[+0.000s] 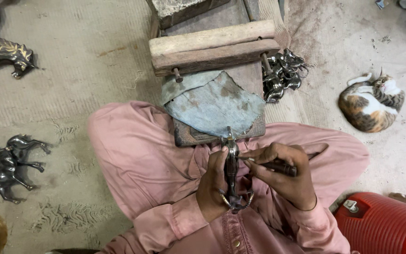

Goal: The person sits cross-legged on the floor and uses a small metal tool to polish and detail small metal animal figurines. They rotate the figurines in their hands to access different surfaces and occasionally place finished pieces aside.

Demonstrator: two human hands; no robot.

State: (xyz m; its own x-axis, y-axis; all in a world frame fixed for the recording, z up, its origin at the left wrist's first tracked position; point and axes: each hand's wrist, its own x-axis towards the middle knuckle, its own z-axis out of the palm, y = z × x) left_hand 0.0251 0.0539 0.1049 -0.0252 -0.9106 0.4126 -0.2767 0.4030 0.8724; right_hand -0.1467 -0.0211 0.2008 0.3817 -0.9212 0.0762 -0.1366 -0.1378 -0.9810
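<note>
a seated person worked a small metal figurine (231, 171) over a wooden block (214, 47).
the left hand (214, 186) gripped the figurine; the right hand (285, 176) was closed around a dark-handled tool (278, 165) touching it.

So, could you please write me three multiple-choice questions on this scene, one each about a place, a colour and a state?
1. Where does the cat lie?
A. on the wooden block
B. on the floor to the person's right
C. on the person's lap

2. What colour is the ribbed cooler at the lower right?
A. red
B. blue
C. green

3. How is the metal figure held?
A. lying loose on the floor
B. clamped under the wooden block
C. gripped in the left hand

Answers:
1 B, the cat is curled on bare floor, apart from the block.
2 A, its ribbed body is plainly red.
3 C, the left fingers wrap the figure, while the right hand holds a dark-handled tool against it.
</note>
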